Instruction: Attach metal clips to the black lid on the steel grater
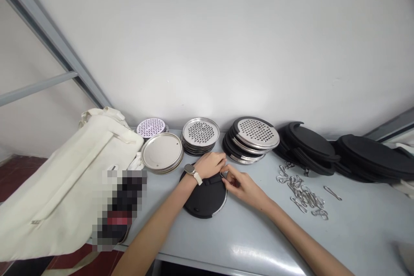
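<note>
Pinched shut on a small metal clip (222, 175), the right hand (242, 185) is held at the strap (208, 180) of a round black lid (203, 200) mid-desk, the left hand (209, 165) laid open on it; strap tension could cause the clip to slip free.

A pixelated patch (119, 207) blurs the dark object (111, 224) propped against the canvas bag (64, 181) (a smear of red shows, nothing more), so its kind can't be told. The bag runs off the left edge. The right hand (241, 183) covers most of a small metal piece (221, 175) at the black disc (203, 200) – its shape stays hidden.
</note>
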Demonstrator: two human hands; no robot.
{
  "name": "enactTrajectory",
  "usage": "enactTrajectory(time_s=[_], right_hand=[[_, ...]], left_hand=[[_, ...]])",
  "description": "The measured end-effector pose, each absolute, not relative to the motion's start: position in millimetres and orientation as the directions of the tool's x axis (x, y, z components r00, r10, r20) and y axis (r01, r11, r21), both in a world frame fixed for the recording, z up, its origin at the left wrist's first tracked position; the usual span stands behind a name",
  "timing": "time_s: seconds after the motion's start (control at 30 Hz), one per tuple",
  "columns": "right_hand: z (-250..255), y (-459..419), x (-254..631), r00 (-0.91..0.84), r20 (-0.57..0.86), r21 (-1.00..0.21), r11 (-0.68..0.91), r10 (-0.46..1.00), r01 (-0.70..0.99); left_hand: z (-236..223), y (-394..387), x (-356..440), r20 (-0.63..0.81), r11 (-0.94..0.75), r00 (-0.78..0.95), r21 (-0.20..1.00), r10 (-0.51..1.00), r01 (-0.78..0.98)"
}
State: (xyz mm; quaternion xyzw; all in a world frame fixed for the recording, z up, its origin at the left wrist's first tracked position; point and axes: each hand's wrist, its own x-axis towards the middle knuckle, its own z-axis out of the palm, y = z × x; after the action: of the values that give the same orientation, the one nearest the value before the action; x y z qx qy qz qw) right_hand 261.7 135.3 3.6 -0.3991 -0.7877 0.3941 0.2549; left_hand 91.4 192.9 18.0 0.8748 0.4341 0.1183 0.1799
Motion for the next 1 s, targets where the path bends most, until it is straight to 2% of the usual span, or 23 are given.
enactTrajectory(time_s=[0.3,0.53,1.0], right_hand=[[4.4,136.4,261.8,-0.542,0.101,-0.823,0.376,0.834,0.426],[5.7,137.9,262.5,-0.513,0.204,-0.767,0.461,0.834,0.446],[2.8,140.8,265.9,-0.540,0.150,-0.780,0.435,0.828,0.450]], left_hand=[[17.5,192.6,91.3,0.044,-0.552,0.587,0.406,0.808,0.729],[17.4,191.9,92.0,0.041,-0.544,0.577,0.396,0.816,0.740],[15.5,192.8,92.2,0.051,-0.555,0.582,0.376,0.812,0.742]])
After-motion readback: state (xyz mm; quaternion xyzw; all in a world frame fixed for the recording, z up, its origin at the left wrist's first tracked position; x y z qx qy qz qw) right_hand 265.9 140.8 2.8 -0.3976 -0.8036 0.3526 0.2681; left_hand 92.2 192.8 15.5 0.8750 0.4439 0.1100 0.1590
